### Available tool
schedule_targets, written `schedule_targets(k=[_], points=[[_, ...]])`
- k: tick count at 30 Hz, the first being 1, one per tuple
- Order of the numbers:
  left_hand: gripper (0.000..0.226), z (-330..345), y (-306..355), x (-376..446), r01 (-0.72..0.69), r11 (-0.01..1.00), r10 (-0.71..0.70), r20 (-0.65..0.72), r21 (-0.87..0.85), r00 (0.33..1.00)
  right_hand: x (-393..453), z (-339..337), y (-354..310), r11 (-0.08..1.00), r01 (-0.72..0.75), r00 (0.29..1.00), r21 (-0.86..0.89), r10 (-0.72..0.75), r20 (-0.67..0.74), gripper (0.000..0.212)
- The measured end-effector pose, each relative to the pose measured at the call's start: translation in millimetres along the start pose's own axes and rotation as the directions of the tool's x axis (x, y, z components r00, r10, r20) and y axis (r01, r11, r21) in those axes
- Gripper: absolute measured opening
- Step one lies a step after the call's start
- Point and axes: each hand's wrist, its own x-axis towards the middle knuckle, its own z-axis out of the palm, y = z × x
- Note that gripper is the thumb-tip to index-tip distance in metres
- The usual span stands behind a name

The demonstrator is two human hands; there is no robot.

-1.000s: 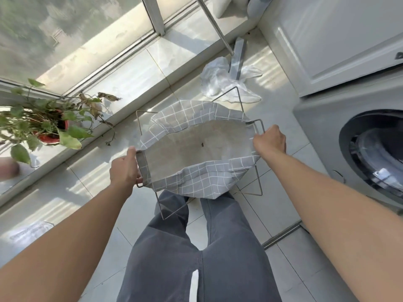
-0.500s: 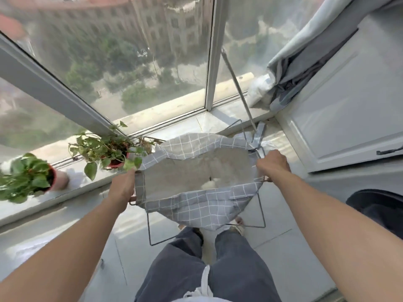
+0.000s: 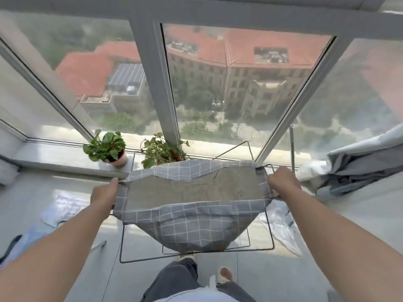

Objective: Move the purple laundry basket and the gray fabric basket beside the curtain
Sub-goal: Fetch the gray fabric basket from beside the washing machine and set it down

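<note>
The gray fabric basket [image 3: 187,223], a checked cloth bag on a thin wire frame, hangs in the air in front of me, above the floor. My left hand [image 3: 104,194] grips its left rim and my right hand [image 3: 283,184] grips its right rim. The bag is empty inside. The gray curtain [image 3: 359,164] lies bunched at the right, close to my right hand. No purple laundry basket is in view.
Two potted plants [image 3: 109,149] [image 3: 161,154] stand on the window sill [image 3: 54,158] just beyond the basket. A metal pole [image 3: 292,147] leans by the curtain. A plastic bag [image 3: 283,232] lies on the floor under the basket's right side, and a white cloth [image 3: 63,208] at the left.
The basket has been lifted higher and carried toward the window while my view swung up and left. The washing machine has left the view; the curtain now sits at the right edge.
</note>
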Motion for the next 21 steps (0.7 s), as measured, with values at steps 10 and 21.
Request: schedule_targets(k=[10, 21], points=[[0.046, -64.9, -31.7, -104.2, -0.030, 0.986, -0.028, -0.344, -0.164, 0.938, -15.4, -0.8, -31.6, 0.978, 0.208, 0.976, -0.016, -0.206, 0.064, 0.007], [0.035, -159.4, -36.7, -110.7, -0.069, 0.990, 0.000, -0.489, -0.123, 0.872, -61.6, 30.5, -110.8, 0.972, 0.195, 0.910, 0.132, -0.229, 0.344, 0.011]])
